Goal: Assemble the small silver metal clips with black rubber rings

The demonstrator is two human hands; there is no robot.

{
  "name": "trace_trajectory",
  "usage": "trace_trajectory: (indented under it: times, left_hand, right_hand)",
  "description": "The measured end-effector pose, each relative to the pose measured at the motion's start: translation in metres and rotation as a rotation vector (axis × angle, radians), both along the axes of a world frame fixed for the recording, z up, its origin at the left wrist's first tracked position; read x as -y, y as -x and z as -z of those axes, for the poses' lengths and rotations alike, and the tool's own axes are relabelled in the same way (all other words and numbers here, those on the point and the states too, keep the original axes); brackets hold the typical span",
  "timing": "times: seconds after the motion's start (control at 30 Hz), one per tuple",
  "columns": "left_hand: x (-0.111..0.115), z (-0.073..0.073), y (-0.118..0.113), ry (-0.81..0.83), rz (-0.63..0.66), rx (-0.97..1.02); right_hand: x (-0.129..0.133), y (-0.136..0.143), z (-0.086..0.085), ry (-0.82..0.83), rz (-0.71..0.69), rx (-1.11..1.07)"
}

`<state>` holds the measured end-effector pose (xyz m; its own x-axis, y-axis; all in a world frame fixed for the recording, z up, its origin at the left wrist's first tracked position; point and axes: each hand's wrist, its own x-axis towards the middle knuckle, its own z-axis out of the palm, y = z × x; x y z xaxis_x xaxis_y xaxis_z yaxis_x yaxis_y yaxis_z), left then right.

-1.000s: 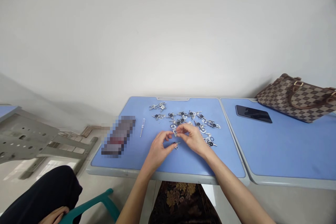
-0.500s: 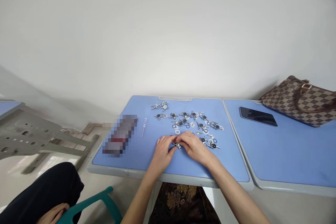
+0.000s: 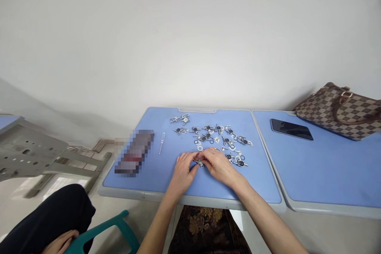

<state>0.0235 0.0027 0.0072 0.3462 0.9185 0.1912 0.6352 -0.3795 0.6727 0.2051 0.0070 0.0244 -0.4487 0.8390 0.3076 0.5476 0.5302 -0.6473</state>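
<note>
Between my hands, close to the blue tabletop, is a small silver metal fitting (image 3: 200, 164) with a short stem and a flat tab. My left hand (image 3: 183, 170) pinches it from the left with thumb and fingertips. From the other side my right hand (image 3: 218, 166) grips it, fingers bent over its top and partly hiding it. Just beyond my fingertips lies a flat metal plate (image 3: 200, 148) with holes. Several similar fittings with round black parts (image 3: 208, 135) are spread behind and to the right, among loose dark rings (image 3: 243, 157).
A clear-handled screwdriver (image 3: 162, 143) lies left of the parts, beside a blurred-out dark object (image 3: 135, 152). Several silver fittings (image 3: 180, 119) sit near the back edge. On the adjoining right table (image 3: 333, 174) are a phone (image 3: 291, 129) and a checkered bag (image 3: 339, 111). Another person's hand (image 3: 61, 242) rests by a green chair (image 3: 104, 228).
Both hands stay in nearly the same place, still gripping the fitting, which has turned slightly between the fingers. The whole view has shifted a little.
</note>
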Motion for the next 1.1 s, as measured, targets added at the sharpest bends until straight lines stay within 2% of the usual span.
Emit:
trace_trajectory:
  times: [0.3, 0.47, 0.53, 0.6, 0.67, 0.77, 0.9, 1.1]
  left_hand:
    - [0.001, 0.000, -0.003, -0.035, -0.017, -0.040]
    - [0.000, 0.000, -0.001, -0.036, 0.009, -0.019]
    - [0.000, 0.000, -0.001, -0.034, 0.009, -0.009]
    - [0.000, 0.001, 0.000, -0.037, 0.006, -0.001]
    - [0.001, 0.002, 0.001, -0.044, 0.006, 0.009]
    - [0.003, 0.004, 0.005, -0.050, 0.018, 0.018]
    - [0.007, 0.003, 0.009, -0.033, 0.047, 0.011]
    - [0.009, -0.002, 0.009, 0.008, 0.044, 0.006]
  right_hand:
    - [0.001, 0.004, 0.005, 0.028, 0.031, -0.003]
    - [-0.001, -0.001, 0.000, 0.051, 0.044, -0.062]
    - [-0.008, -0.009, -0.003, 0.040, 0.103, -0.141]
    - [-0.017, -0.018, -0.005, 0.025, 0.225, -0.191]
    - [-0.026, -0.026, -0.006, 0.041, 0.270, -0.116]
    - [-0.036, -0.026, -0.009, 0.089, 0.219, 0.014]
    - [-0.043, -0.005, -0.015, 0.062, 0.036, 0.222]
    - [-0.051, 0.023, -0.014, 0.087, -0.045, 0.312]
